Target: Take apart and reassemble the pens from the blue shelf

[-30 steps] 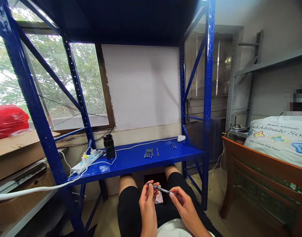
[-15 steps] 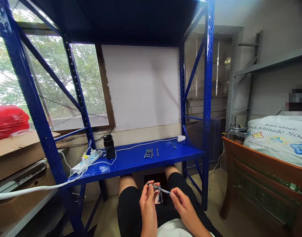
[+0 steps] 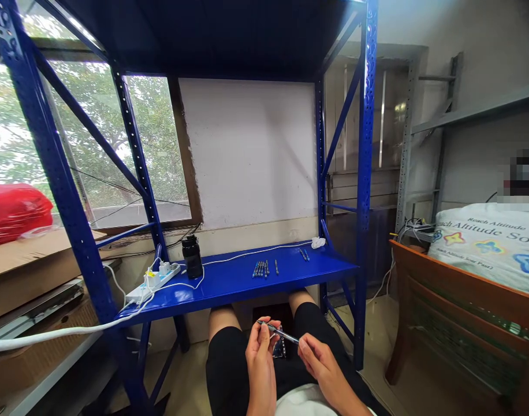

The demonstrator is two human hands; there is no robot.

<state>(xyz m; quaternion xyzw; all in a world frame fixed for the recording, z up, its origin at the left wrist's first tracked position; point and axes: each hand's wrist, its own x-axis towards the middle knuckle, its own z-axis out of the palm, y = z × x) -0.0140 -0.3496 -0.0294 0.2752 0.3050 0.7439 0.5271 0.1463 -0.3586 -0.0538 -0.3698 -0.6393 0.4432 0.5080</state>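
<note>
A slim dark pen (image 3: pixel 283 333) is held slantwise above my lap. My left hand (image 3: pixel 261 352) grips its upper left end between thumb and fingers. At the pen's lower right end, my right hand (image 3: pixel 319 355) pinches the tip. Behind the pen, a small dark packet with a light dotted edge (image 3: pixel 281 345) is partly hidden by my left hand. On the blue shelf (image 3: pixel 230 289) lies a row of several pens (image 3: pixel 261 269), with a single pen (image 3: pixel 276 266) to its right. Two blue pens (image 3: pixel 305 255) lie farther back.
A black bottle (image 3: pixel 192 257) and a white power strip (image 3: pixel 154 284) with cables stand at the shelf's left. Crumpled white material (image 3: pixel 318 242) lies at the back right. Blue posts flank the shelf. A person in a white shirt (image 3: pixel 485 237) is near a wooden chair (image 3: pixel 459 277).
Both hands keep their hold on the pen and have hardly moved. The view has shifted very slightly, and less of the light part near the packet shows.
</note>
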